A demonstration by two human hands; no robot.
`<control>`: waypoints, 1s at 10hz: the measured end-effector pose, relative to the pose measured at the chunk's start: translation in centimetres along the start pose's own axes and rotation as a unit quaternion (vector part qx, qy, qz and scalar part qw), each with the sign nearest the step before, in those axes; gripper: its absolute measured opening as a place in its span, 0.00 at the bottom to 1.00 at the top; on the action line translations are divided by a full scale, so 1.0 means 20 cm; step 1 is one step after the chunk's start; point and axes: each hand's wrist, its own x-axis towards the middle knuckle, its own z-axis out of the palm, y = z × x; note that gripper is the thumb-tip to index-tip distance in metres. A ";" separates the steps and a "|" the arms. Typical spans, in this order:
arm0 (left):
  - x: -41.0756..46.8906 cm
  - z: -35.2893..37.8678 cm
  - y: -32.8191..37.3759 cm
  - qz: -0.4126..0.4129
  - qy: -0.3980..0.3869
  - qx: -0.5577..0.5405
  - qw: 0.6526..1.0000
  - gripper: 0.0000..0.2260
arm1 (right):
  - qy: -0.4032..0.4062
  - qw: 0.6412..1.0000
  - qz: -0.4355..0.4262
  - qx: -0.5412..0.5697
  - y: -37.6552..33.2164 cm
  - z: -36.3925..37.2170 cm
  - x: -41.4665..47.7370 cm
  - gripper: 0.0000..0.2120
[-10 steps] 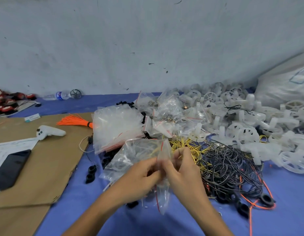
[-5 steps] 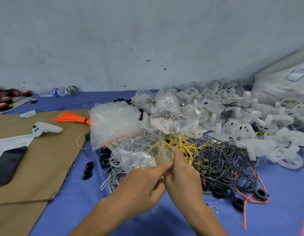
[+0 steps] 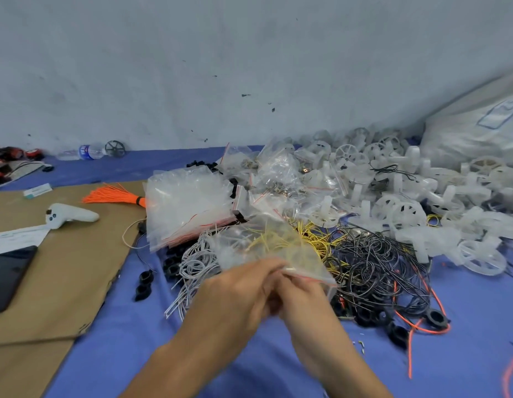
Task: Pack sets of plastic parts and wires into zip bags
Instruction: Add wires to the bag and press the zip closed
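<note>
My left hand (image 3: pixel 238 294) and my right hand (image 3: pixel 304 297) meet over the blue cloth, both pinching the red-striped zip edge of a clear zip bag (image 3: pixel 264 242). The bag tilts away from me and holds yellow wires and pale plastic parts. Behind it lie yellow wires (image 3: pixel 318 237), a tangle of black wires (image 3: pixel 376 259) and white wires (image 3: pixel 192 268). A stack of empty zip bags (image 3: pixel 186 205) lies to the left. White plastic wheel parts (image 3: pixel 404 208) are heaped at the right.
Brown cardboard (image 3: pixel 65 271) covers the left, carrying a phone (image 3: pixel 8 271), a white controller (image 3: pixel 68 215) and an orange wire bundle (image 3: pixel 111 195). Black rings (image 3: pixel 143 282) and orange wires (image 3: pixel 416 328) lie on the cloth. A large white sack (image 3: pixel 479 133) stands at the far right; a water bottle (image 3: pixel 86 152) by the wall.
The bag swung from hanging downward to tilting up and away, and both hands shifted to its zip edge. The view moved slightly.
</note>
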 end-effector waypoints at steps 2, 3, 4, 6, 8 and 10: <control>-0.05 -0.18 0.07 0.073 -0.073 -0.078 0.992 0.11 | -0.018 0.716 0.218 -0.663 -0.15 0.33 -0.04 0.12; -0.05 -0.19 0.04 0.108 0.012 0.038 0.993 0.13 | -0.030 0.665 0.140 -0.733 -0.26 0.40 0.01 0.13; -0.06 -0.17 -0.07 0.106 0.103 0.184 0.972 0.15 | -0.101 0.731 -0.138 -0.660 -0.37 0.16 0.03 0.15; 0.01 -0.24 -0.27 -0.028 0.210 0.222 0.952 0.16 | -0.164 0.876 -0.318 -0.323 -0.30 -0.04 0.07 0.08; 0.03 -0.17 -0.32 -0.070 0.205 0.128 0.968 0.12 | 0.026 0.772 -0.097 -0.628 -0.10 -0.38 0.53 0.09; 0.03 -0.08 -0.33 -0.081 0.170 0.125 0.974 0.12 | 0.021 0.765 -0.113 -0.634 -0.03 -0.42 0.63 0.10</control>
